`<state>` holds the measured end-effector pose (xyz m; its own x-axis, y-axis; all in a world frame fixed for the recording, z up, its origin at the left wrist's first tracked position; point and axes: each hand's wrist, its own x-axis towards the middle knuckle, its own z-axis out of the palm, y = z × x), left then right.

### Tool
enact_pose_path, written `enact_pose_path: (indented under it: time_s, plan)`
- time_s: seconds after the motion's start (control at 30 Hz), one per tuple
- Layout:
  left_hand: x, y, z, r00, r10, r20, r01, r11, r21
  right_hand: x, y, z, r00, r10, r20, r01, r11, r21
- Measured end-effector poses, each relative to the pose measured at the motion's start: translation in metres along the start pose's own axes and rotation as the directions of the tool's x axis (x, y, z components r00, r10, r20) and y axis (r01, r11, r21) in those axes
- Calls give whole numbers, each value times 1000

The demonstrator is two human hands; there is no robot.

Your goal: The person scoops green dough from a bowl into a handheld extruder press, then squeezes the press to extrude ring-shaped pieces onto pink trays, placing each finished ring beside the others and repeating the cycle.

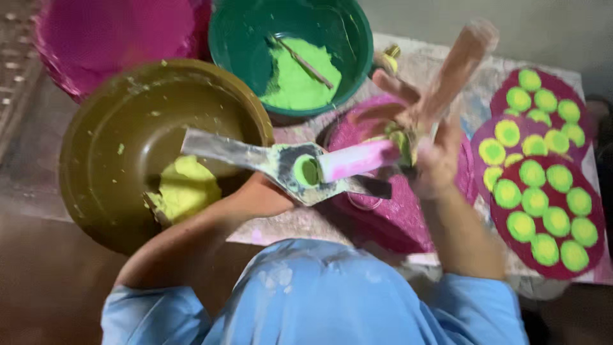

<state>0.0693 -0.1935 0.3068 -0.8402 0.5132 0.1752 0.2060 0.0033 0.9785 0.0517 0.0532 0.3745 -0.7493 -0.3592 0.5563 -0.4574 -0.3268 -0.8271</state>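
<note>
Left hand (258,198): mostly hidden under the flat metal tool (281,167); it appears to support the tool from below, but whether the grip is clenched cannot be told.
Right hand (426,150): blurred; the grip seems wrapped around a pink cylindrical mould (357,160), with a pale stick-like piece (456,67) rising above the grip. Fingers partly spread; the exact hold is unclear.
Mould, location: lies level between the two hands, its open end meeting the metal tool, where a round green plug (308,171) shows.
Mould, handling: judged light and stiff, dusted with powder, so possibly slippery; best held around the middle of the barrel, clear of the open end.
Green plug, handling: judged soft and crumbly, fragile if knocked; should not be pinched.
Metal tool, handling: thin, rigid, with pointed ends; to be held from beneath, away from the edges.
Beyond the left grip: an olive bowl (102,128) holding pale yellow paste (185,185).
Above the grips: a green bowl (354,45) with bright green powder (297,80) and a thin stick (305,62).
Right of the right grip: dark red trays (590,246) carrying green-and-yellow discs (533,172).
Under the grips: a pink woven mat (396,211) on the table (440,61).
Hidden or unclear: left fingers; small yellow item behind the green bowl; motion blur over the right hand; a pink basin (108,35) cut off at the top edge.
</note>
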Motion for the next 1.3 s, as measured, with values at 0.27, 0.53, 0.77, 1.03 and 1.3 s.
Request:
enact_pose_path:
  time_s: [0.27,0.53,0.77,1.03,1.3]
  plan:
    - [0,69,71,891,-412,192,356,895,269,-66,-80,1,803,-226,552,576,534,-619]
    - [58,14,129,881,-153,448,-57,905,422,-120,-95,-59,952,247,180,-68,745,-664]
    - [88,-20,102,819,511,262,-320,785,-530,-158,-77,-166,420,847,325,-906,413,95]
    - [125,-111,140,900,390,-194,-197,-32,-980,-163,-32,-210,-22,986,168,-983,8,-181]
    - [133,-160,126,899,265,-350,-317,-157,-935,-124,-12,-180,3,994,-109,-806,-62,-588]
